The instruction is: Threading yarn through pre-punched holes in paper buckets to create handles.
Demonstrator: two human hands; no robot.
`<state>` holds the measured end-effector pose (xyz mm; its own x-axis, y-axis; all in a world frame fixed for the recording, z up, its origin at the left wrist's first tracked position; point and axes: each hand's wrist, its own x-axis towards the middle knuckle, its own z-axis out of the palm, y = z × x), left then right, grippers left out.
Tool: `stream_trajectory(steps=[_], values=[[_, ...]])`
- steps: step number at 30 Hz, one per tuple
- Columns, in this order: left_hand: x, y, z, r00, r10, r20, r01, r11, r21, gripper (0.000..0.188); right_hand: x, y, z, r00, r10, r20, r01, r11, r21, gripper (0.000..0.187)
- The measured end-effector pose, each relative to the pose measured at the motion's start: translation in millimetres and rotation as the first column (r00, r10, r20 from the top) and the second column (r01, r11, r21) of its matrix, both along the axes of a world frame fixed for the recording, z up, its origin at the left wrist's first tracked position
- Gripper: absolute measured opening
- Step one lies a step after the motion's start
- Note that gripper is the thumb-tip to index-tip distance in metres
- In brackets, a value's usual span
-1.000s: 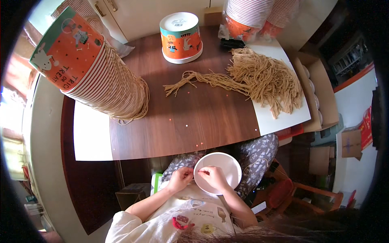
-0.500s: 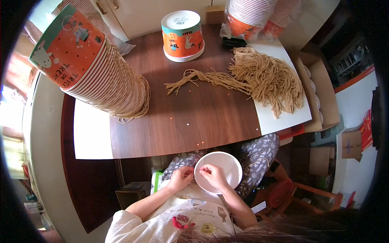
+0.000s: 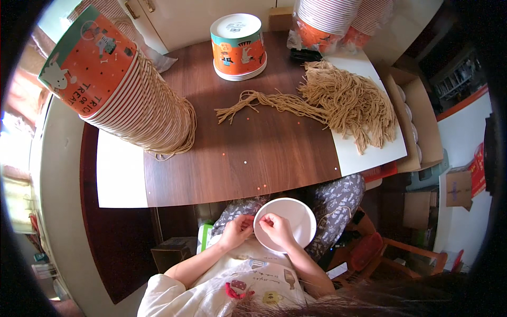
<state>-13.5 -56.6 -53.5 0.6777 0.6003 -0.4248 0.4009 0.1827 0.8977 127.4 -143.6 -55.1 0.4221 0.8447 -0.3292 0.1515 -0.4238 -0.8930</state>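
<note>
A white-lined paper bucket [image 3: 299,222] rests in my lap, its open mouth facing up. My left hand [image 3: 238,231] is closed at the outside of the bucket's left rim, fingertips pinched together. Just inside that same rim my right hand [image 3: 277,230] is pinched too, its fingertips against the wall. Whatever lies between the fingers is too small to make out. A tan cord [image 3: 338,212] trails over my right thigh. On the table, a pile of tan cords [image 3: 348,100] lies at the right, with a loose bundle [image 3: 274,101] stretching left from it.
A tall leaning stack of orange buckets [image 3: 132,100] with cords stands at the table's left. One short upside-down stack [image 3: 237,50] sits at the back. Bagged buckets [image 3: 322,26] and a black object [image 3: 305,55] are at the back right. Small paper dots dot the brown tabletop [image 3: 211,174].
My right hand's fingertips have shifted very slightly at the bucket's left rim. Both hands otherwise keep their pinch, and the things on the table have not moved.
</note>
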Motion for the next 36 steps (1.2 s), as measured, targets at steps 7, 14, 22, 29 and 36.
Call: stream_trajectory(steps=[7,14,22,29,36], values=[[-2.0,0.3,-6.9,0.998,-0.03,-0.051,0.029,0.999,-0.022,0.024,-1.3,0.6,0.8,1.0,0.006,-0.001,-0.006,1.0,-0.015,0.011],[0.2,0.3,-5.9,0.993,-0.032,-0.115,0.04,0.997,0.066,0.021,-3.5,0.2,-0.5,0.999,0.006,-0.041,-0.007,1.0,-0.014,0.012],[-12.0,6.6,-8.4,0.977,0.187,0.106,-0.147,0.941,-0.304,0.004,3.3,-11.0,-12.2,0.973,0.058,-0.224,-0.023,0.988,0.156,0.026],[-18.3,24.6,16.9,0.83,0.358,0.428,-0.083,0.838,-0.539,0.012,23.7,-14.0,35.8,0.984,0.166,-0.065,-0.167,0.986,-0.019,0.032],[6.2,33.4,77.5,0.825,-0.06,0.562,0.141,0.985,-0.102,0.005,19.4,-0.3,86.7,0.95,0.183,0.254,-0.215,0.971,0.103,0.03]])
